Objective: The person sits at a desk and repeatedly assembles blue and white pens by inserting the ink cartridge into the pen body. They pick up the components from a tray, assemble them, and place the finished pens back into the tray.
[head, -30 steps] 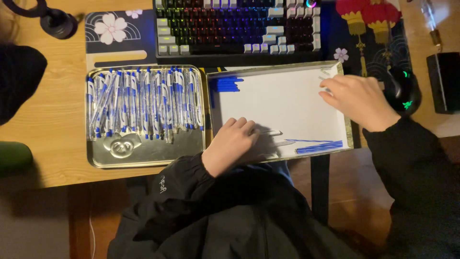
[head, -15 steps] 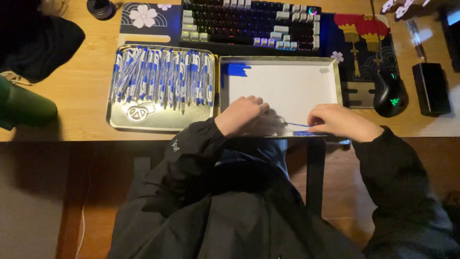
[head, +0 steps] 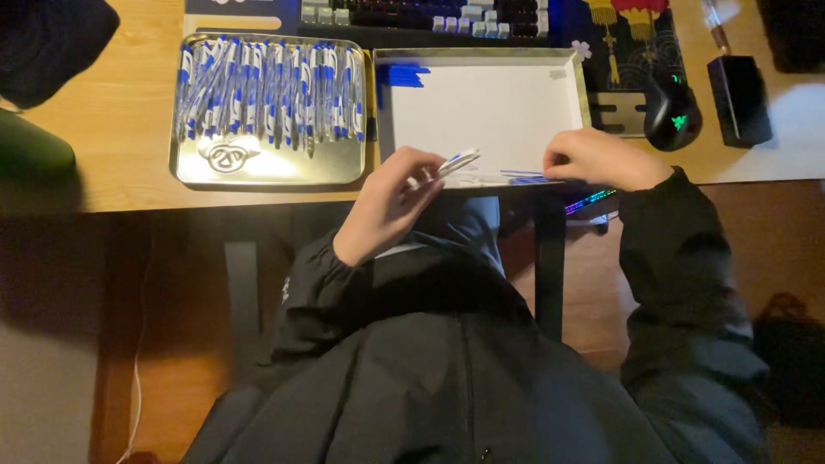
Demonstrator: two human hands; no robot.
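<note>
Head view, looking down over a wooden desk (head: 112,146) and the wearer's dark jacket. Left hand (head: 391,202): forearm raised from the lap toward the desk edge, wrist bent back, fingers curled and closed around a white-and-blue pen (head: 455,161), which pointed up and to the right over the near edge of the white tray (head: 481,103). Right hand (head: 601,159): sleeve reaching in from the right, knuckles up, fingers bunched at the tray's near right rim, touching or just over a few loose blue pieces (head: 524,176) that lay there; whether it actually pinched one could not be told. White tray: shallow, pale-rimmed, mostly bare, with a small cluster of blue caps (head: 404,76) in its far left corner. Metal tray (head: 266,167): just beside the white one on its left, holding a dense row of white-and-blue pens (head: 266,90) laid side by side, mostly lengthwise, a few skewed. Beyond the trays: a keyboard (head: 430,13) at the top edge on a patterned desk mat (head: 632,34). Right of the white tray: a black mouse (head: 672,112) with a green light, and a small black box (head: 737,99) just beside it. Far left: a dark green rounded object (head: 30,150) and a black item (head: 51,39) above it.
</note>
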